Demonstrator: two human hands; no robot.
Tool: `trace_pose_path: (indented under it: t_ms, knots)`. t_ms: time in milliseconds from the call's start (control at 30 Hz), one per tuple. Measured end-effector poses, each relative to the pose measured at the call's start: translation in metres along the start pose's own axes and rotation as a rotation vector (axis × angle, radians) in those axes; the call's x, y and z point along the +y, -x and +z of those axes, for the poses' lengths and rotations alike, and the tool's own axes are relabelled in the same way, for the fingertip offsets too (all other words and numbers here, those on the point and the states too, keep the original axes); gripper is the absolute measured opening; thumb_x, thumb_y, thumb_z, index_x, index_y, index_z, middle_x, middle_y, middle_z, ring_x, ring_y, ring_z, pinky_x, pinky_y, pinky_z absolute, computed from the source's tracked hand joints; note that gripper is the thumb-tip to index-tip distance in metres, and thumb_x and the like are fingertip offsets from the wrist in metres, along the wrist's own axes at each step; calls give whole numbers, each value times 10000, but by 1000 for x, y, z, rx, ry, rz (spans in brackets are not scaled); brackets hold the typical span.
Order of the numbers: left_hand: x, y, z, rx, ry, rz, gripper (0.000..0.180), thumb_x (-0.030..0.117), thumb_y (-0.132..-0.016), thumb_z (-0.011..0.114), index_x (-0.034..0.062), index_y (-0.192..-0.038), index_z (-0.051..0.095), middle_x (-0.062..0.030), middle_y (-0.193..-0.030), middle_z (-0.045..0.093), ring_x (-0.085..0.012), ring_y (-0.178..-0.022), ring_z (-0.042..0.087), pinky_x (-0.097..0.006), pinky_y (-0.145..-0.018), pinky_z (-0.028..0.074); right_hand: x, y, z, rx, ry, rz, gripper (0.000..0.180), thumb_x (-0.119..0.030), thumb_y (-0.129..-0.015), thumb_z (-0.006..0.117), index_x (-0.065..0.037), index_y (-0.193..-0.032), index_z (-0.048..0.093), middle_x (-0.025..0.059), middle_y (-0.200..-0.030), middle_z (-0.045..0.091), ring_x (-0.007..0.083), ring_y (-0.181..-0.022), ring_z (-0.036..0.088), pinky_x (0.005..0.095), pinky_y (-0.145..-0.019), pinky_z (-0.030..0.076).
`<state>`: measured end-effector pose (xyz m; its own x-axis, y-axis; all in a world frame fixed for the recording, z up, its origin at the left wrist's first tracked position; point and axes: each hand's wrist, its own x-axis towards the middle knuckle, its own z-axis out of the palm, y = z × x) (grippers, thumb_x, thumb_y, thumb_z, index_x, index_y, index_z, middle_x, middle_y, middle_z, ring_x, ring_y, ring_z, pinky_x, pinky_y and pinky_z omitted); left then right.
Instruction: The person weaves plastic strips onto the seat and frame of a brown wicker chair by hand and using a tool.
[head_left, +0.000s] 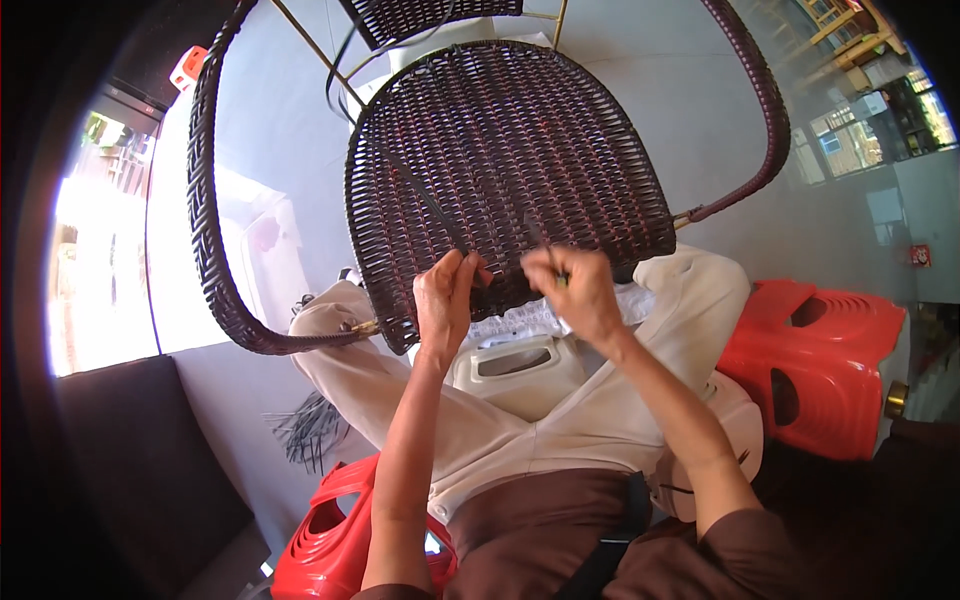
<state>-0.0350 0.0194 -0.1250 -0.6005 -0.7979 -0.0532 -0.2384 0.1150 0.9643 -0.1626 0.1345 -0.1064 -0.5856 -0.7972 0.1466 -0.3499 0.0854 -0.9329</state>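
Over wicker [510, 140], left hand [440, 297] pinches strip [430, 203], right hand [582, 292] grips tool [562, 281]; red sticker [920, 256] unreadable.

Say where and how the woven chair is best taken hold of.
Probably on both sides: the left armrest from its left, the right armrest from its right. Each slim armrest bows outward, clear of the seat, which seems to leave room to wrap around it.
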Motion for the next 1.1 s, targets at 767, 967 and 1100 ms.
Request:
trace_pose_path:
  t_ms: [767, 967, 1100]
  knots:
    - [22, -38, 7, 10, -19, -85, 288, 142, -880, 503, -12, -649, 581, -74, -530, 589, -85, -436, 484, -245, -433, 382, 29, -1, 9, -91, 78, 273, 127, 9, -695, 697, 26, -761, 590, 59, -630, 599, 84, -548, 477, 255, -525, 413]
    - [8, -52, 4, -19, 70, -252, 256, 178, -873, 540, -20, -721, 596, -63, -590, 575, -116, -485, 544, -223, -469, 446, 24, 1, 19, -101, 16, 217, 117, 9, -700, 697, 22, -776, 610, 60, -633, 607, 81, -549, 484, 249, -542, 421]
    - [17, -24, -13, 87, 214, -265, 268, 221, -907, 511, 12, -756, 582, -49, -614, 586, -124, -537, 584, -207, -498, 455, 30, -1, 12, -82, 26, 218, 115, 5, -701, 697, 22, -766, 603, 56, -638, 610, 80, -552, 483, 248, -541, 421]
